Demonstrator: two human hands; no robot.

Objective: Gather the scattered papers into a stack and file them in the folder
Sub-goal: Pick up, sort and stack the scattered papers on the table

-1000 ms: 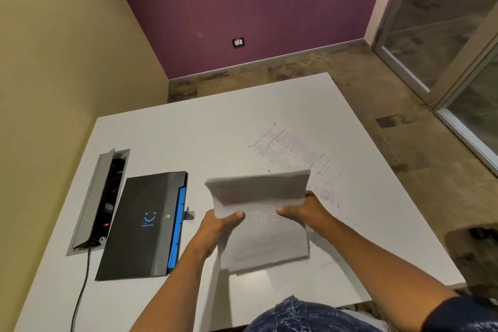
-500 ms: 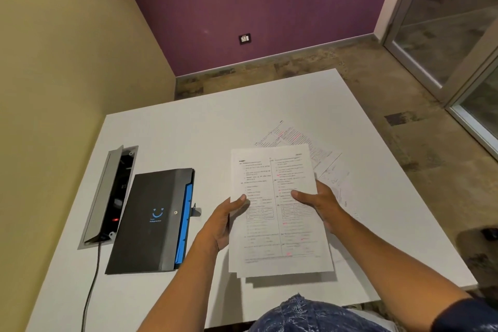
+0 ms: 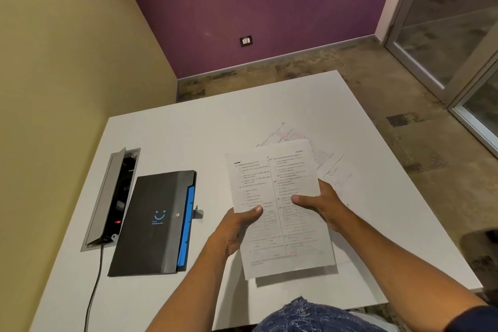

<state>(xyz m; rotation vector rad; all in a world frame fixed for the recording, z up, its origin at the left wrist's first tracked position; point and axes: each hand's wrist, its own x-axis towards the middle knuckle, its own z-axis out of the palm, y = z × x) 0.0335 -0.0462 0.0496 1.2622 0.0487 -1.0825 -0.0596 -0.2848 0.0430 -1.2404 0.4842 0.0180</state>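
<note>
- Gripping a printed sheet point(image 3: 280, 205) from both sides, the person holds it flat above the white table point(image 3: 188, 137), print facing up; the left hand point(image 3: 237, 229) pinches its left edge with the thumb on top, and the right hand point(image 3: 320, 205) clamps the right edge the same way.
- Directly under the held sheet, a second sheet point(image 3: 296, 279) lies on the table, showing along the near edge.
- Beyond the hands, 2 more papers point(image 3: 318, 153) lie fanned on the tabletop, overlapping one another (red marks show among the print, too small to read).
- Well to the left, the dark folder point(image 3: 153, 224) lies closed and flat, blue tabs along its right edge and a small blue smile mark on the cover.
- Just left of the folder, a cable box point(image 3: 113, 197) set into the table stands with its lid propped open, and a black cord point(image 3: 94, 286) runs toward the near edge.
</note>
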